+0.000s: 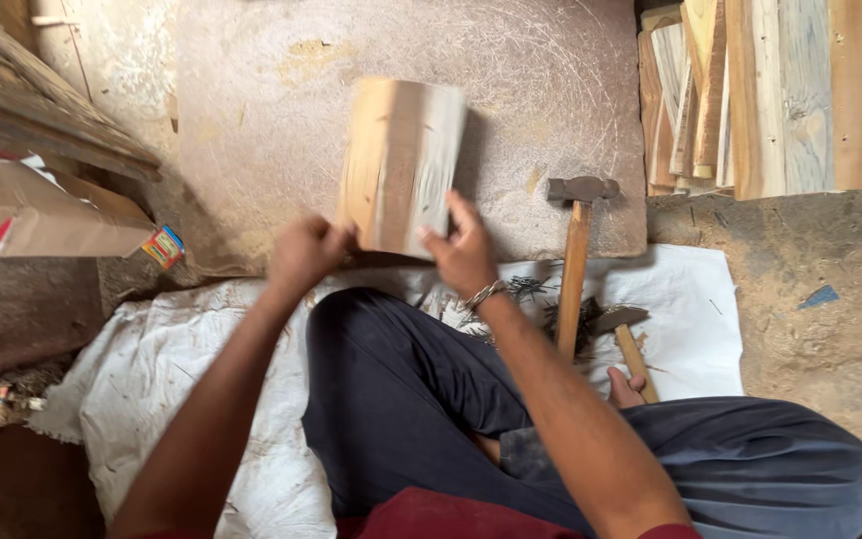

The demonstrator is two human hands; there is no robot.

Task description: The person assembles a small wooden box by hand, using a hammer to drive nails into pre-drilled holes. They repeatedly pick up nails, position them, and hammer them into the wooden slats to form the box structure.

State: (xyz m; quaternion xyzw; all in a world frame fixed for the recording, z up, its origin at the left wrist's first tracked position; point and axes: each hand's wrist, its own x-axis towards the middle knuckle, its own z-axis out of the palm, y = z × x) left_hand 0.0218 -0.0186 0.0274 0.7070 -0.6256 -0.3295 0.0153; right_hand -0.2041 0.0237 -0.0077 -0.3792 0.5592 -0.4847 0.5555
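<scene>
Both hands are on the wooden board piece (pixel 401 165) at the centre of the frame. It is held up off a flat stone slab (pixel 571 80) that fills the upper middle, and its pale, streaked face is blurred. The left hand (pixel 306 252) is clenched round the board's lower left corner, knuckles up. The right hand (pixel 463 250) grips the lower right edge, thumb across the front, and a metal bracelet (pixel 484 294) hangs at that wrist.

Just right of the board, a hammer (pixel 575 260) lies with its dark head on the slab and its long wooden handle running down toward the lower part of the frame. Beside its handle, lower right of centre, sits a second hammer (pixel 626 334), smaller, with a scatter of dark nails (pixel 531 291) near both.

The person sits on a white sheet (pixel 690 319) spread over the dirt floor, legs in dark blue trousers (pixel 391 399) folded across the bottom.

Upper right of the frame: a stack of cut planks (pixel 760 90), well apart from the hands. Far left: a torn cardboard box (pixel 32 215) with rough timber (pixel 32 100) above it.
</scene>
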